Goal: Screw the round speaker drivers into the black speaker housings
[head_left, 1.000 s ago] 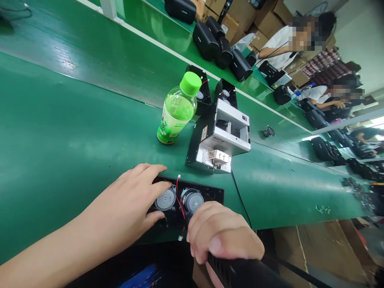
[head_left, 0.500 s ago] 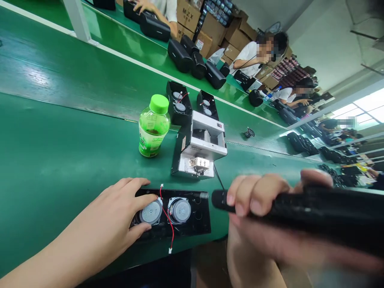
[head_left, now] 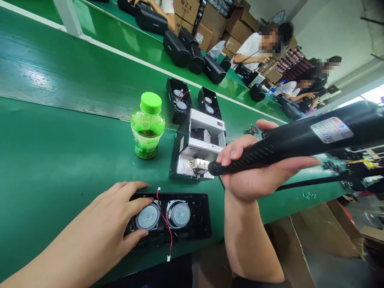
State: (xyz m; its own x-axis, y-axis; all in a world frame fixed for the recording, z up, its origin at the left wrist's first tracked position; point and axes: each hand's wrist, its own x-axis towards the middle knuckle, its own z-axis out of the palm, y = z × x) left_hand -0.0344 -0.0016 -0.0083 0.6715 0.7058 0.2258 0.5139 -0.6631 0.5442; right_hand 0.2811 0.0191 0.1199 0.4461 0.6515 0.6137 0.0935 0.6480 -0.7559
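Note:
My left hand grips the left end of a black speaker panel, thumb and forefinger around the left round speaker driver. A second driver sits to its right, and a red wire with white plugs lies between them. My right hand is wrapped round a black electric screwdriver, which points left. Its tip is at the metal block on the front of a white and black screw feeder, behind the panel.
A green-capped bottle stands left of the feeder. Two more speaker panels lie behind it, with a loose black part to the right. Black speaker housings line the far bench, where people sit. An open cardboard box is at lower right.
My right hand has swung the screwdriver up and left, bringing its tip to the feeder's front. My left hand remains on the panel.

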